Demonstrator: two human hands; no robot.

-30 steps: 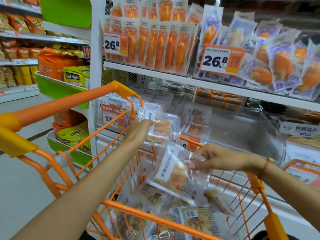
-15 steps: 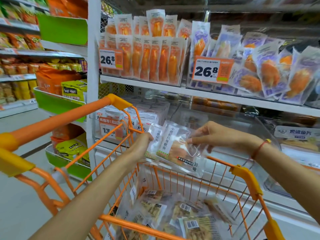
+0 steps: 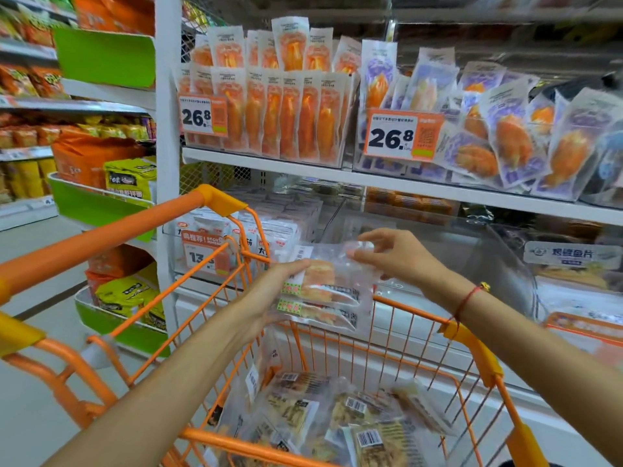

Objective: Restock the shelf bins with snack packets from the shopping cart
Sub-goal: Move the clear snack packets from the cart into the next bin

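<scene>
Over the front rim of the orange wire shopping cart (image 3: pixel 409 310), my left hand (image 3: pixel 269 294) grips a small stack of clear snack packets (image 3: pixel 323 291) from the left side and underneath. My right hand (image 3: pixel 396 256) is at the stack's upper right corner and pinches the top packet's edge between thumb and fingers. Behind the hands stands a clear plastic shelf bin (image 3: pixel 448 254) on the lower shelf. Several more clear snack packets (image 3: pixel 340 412) with barcodes lie in the cart's basket.
The shelf above carries rows of orange packets (image 3: pixel 286 112) and purple packets (image 3: pixel 512 136) with 26.8 price tags. A bin of white packets (image 3: pixel 269 227) stands left of the clear one, behind the orange cart handle (image 3: pixel 101 237). Green side racks (image 3: pixel 101 203) hold bags at left.
Both hands rose from the cart toward the shelf. The right hand brought its packet against the one in the left hand, so they now form one stack.
</scene>
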